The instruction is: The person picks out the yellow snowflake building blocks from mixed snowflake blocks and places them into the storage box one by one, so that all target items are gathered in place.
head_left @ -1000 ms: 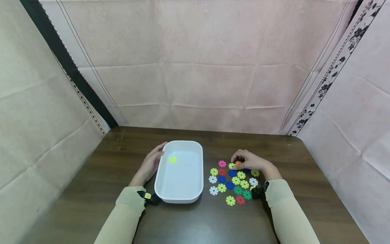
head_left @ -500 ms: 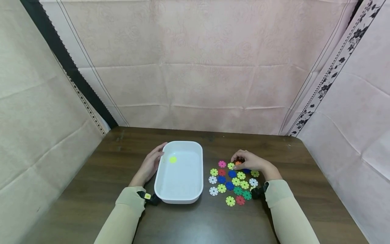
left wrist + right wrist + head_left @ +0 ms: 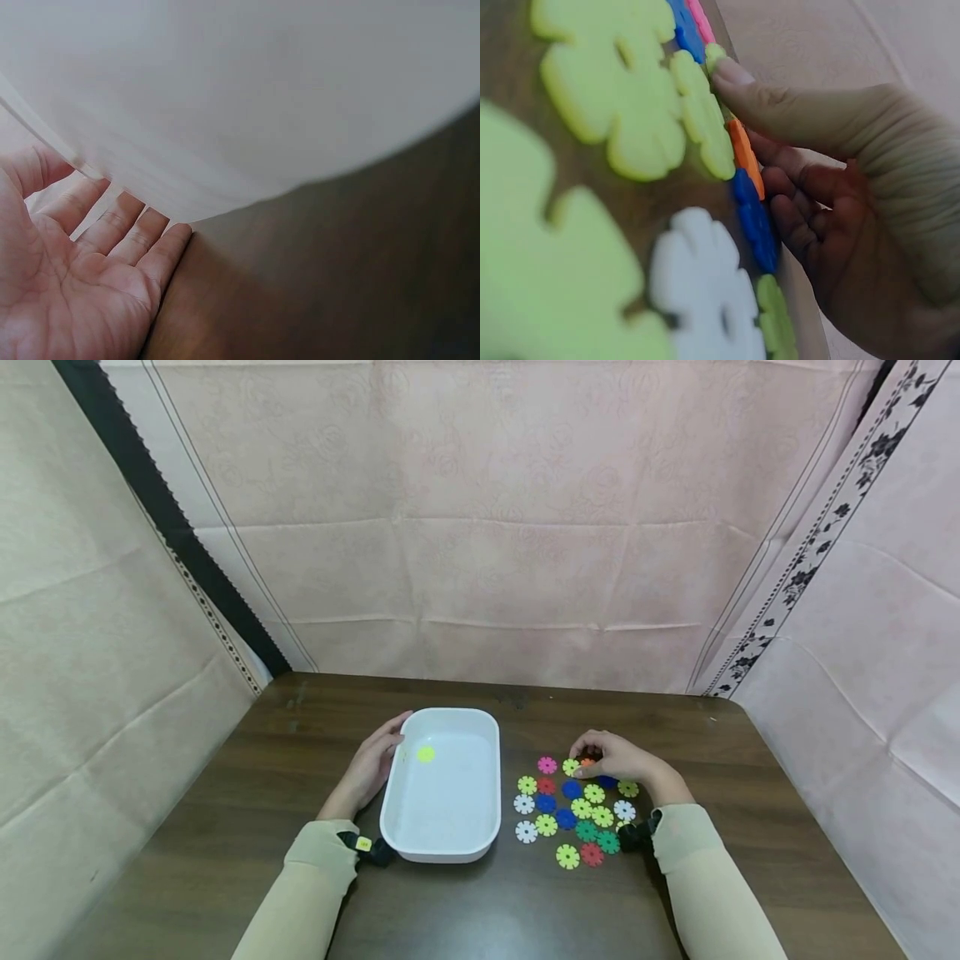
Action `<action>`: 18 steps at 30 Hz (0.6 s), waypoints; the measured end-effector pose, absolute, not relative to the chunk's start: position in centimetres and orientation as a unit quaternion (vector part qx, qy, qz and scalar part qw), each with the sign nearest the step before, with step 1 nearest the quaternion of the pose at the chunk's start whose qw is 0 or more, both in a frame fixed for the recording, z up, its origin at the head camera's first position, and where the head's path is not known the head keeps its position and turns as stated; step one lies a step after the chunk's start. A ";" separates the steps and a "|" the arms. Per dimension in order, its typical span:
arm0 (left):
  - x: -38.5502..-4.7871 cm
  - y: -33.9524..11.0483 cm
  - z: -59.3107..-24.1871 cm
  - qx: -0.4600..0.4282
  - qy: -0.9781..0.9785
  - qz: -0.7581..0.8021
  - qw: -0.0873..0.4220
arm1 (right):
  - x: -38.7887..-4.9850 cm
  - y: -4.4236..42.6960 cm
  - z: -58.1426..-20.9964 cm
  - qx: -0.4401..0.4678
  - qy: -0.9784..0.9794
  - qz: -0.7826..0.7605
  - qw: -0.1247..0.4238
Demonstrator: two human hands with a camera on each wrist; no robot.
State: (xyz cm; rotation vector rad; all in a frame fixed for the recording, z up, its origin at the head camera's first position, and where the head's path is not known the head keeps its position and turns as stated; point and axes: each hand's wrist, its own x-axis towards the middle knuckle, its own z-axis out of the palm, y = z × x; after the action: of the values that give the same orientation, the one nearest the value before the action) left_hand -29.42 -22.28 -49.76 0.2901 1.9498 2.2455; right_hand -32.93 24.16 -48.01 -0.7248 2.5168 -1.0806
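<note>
1. Our right hand (image 3: 618, 757) seems to be grasping one yellow-green flower (image 3: 570, 767) at the far edge of the loose cluster on the table (image 3: 450, 914), thumb and forefinger meeting at its rim. We cannot tell whether it is lifted at all.

2. We expect that flower to be light, thin, fairly stiff plastic, smooth enough to slide yet hardly fragile. Its notched rim looks the best place to take hold, since so flat a shape offers little else to pinch.

3. Just beside our curled fingers lie an orange flower (image 3: 746, 159) and a blue flower (image 3: 755, 221), both partly covered by the hand in the head view. Our forefinger's tip is hard to make out in the right wrist view, where the closest flowers blur and run out of frame.

4. Our left hand (image 3: 372, 763) grips the white tray (image 3: 442, 802) at its left rim, fingers against the outer wall. We judge it light and rigid. Inside shows a yellow dot (image 3: 425, 752), too small for us to call piece or mark.

5. Beyond the table hangs a pale cloth (image 3: 525, 577), cut off above.
</note>
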 end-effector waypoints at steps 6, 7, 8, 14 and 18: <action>-29.5 -22.3 -49.9 0.093 0.655 0.746 0.074 | -33.1 24.2 -48.1 -0.255 0.854 -0.428 0.152; -29.5 -22.3 -49.9 0.090 0.655 0.747 0.075 | -33.1 24.2 -48.2 -0.255 0.852 -0.432 0.148; -29.5 -22.3 -49.9 0.087 0.654 0.748 0.076 | -33.1 24.2 -48.2 -0.255 0.853 -0.434 0.141; -29.6 -22.2 -50.0 0.081 0.650 0.751 0.077 | -33.2 24.1 -48.1 -0.256 0.863 -0.427 0.090; -29.7 -22.2 -50.0 0.084 0.653 0.749 0.076 | -33.3 24.2 -47.8 -0.249 0.864 -0.430 0.080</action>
State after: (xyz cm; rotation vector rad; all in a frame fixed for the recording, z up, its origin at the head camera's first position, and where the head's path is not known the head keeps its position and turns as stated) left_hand -29.71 -22.22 -50.03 0.2517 1.9562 2.2454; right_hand -33.35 24.17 -47.79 -0.7460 2.5840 -1.2863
